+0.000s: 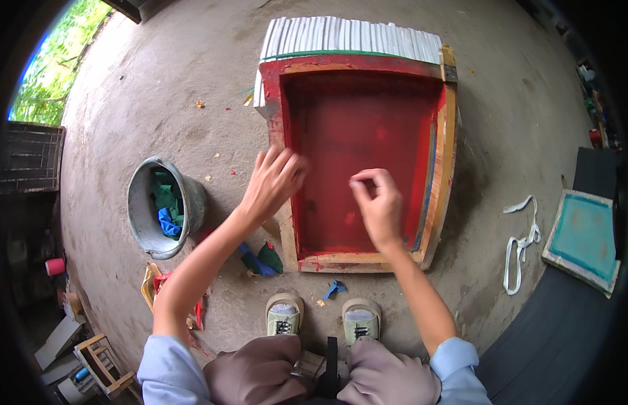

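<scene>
A wooden printing frame (446,142) with a red-stained mesh lies flat on the concrete floor in front of my feet. My left hand (272,182) rests with spread fingers on the frame's left rail. Over the lower middle of the red mesh my right hand (377,202) hovers with thumb and forefinger pinched together; whether anything is between them cannot be told. A strip of white ribbed material (351,37) lies under the frame's far edge.
A metal bucket (142,209) with green and blue cloth stands to the left. Blue and green rags (260,260) lie by the frame's near-left corner. A smaller teal-stained frame (584,239) and a white strap (520,246) lie to the right. Wooden pieces are at lower left.
</scene>
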Motion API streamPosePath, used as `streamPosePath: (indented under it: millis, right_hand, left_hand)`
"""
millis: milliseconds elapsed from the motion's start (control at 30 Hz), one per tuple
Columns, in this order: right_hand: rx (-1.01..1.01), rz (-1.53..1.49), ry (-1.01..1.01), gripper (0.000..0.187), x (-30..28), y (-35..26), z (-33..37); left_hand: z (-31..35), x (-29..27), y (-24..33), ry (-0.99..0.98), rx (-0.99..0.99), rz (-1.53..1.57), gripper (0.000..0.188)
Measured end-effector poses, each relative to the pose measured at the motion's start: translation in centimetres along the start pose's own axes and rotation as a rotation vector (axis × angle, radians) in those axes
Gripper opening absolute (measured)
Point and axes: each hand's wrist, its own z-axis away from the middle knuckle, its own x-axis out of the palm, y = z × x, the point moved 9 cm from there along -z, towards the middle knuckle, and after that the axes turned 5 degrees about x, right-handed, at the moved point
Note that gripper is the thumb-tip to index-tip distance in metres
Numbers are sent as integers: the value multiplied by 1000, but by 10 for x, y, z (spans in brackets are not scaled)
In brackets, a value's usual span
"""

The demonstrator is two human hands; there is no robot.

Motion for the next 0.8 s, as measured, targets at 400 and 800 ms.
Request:
streamPosePath:
  millis: [400,800]
  right_hand:
    - [-462,510,-743,35,101,-12,128]
    - [-166,894,67,74,-34,71,-87]
  left_hand:
    - [192,-35,36,-343,-475,96,54]
    - [44,44,-46,122,-740,290,88]
